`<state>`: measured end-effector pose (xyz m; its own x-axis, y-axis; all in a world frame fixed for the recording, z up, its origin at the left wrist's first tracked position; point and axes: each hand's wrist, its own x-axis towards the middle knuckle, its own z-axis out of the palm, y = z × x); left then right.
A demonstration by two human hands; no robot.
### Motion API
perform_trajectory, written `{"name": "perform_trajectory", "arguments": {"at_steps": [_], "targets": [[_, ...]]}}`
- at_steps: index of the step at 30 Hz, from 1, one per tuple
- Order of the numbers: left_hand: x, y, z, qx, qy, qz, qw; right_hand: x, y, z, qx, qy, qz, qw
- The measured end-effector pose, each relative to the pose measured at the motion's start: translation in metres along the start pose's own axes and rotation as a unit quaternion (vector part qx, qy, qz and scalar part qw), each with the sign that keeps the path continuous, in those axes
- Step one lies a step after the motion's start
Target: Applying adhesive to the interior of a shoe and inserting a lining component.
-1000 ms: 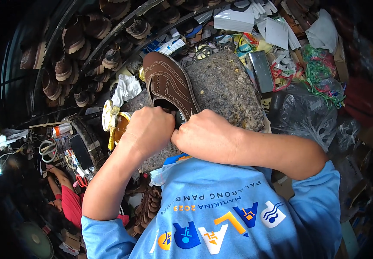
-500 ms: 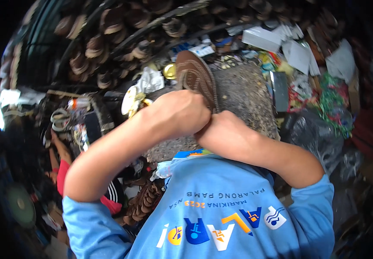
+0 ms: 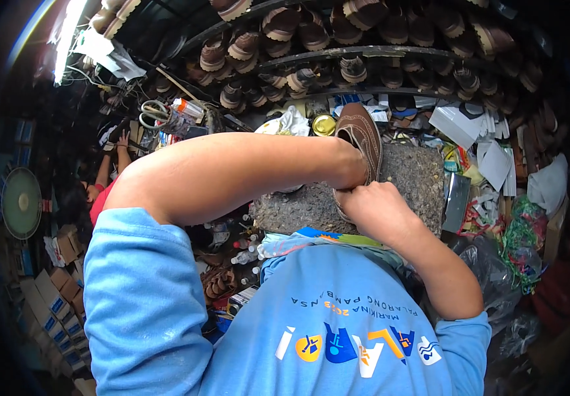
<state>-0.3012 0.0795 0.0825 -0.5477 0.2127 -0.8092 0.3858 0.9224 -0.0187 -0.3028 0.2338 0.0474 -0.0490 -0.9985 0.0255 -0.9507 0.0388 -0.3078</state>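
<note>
A brown shoe with pale stitching lies toe away from me on a rough, stained work block. My left hand is bent down at the shoe's opening; its fingers are hidden, and I cannot tell whether they are inside the shoe. Closed in a fist, my right hand grips the shoe's edge near the heel. Part of the heel shows below the right knuckles.
A round yellow tin sits left of the toe. Racks of brown shoes line the far side. White boxes, a dark plastic bag and green stringy scraps crowd the right. Another person's hand and a fan are at left.
The view has shifted, with the shoe now farther right in it. My left forearm has swung up and lies flatter, its hand turned down at the shoe. The right hand remains at the heel.
</note>
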Motion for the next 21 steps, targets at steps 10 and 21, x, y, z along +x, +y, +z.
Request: {"name": "perform_trajectory", "arguments": {"at_steps": [10,21], "targets": [[0.070,-0.001,0.040,0.020,-0.030,-0.078,0.996,0.000,-0.003,-0.006,0.019,-0.036,0.021,0.999],[0.071,0.006,0.032,-0.047,-0.026,-0.153,0.987,-0.002,-0.002,-0.013,0.046,-0.063,0.077,0.994]]}}
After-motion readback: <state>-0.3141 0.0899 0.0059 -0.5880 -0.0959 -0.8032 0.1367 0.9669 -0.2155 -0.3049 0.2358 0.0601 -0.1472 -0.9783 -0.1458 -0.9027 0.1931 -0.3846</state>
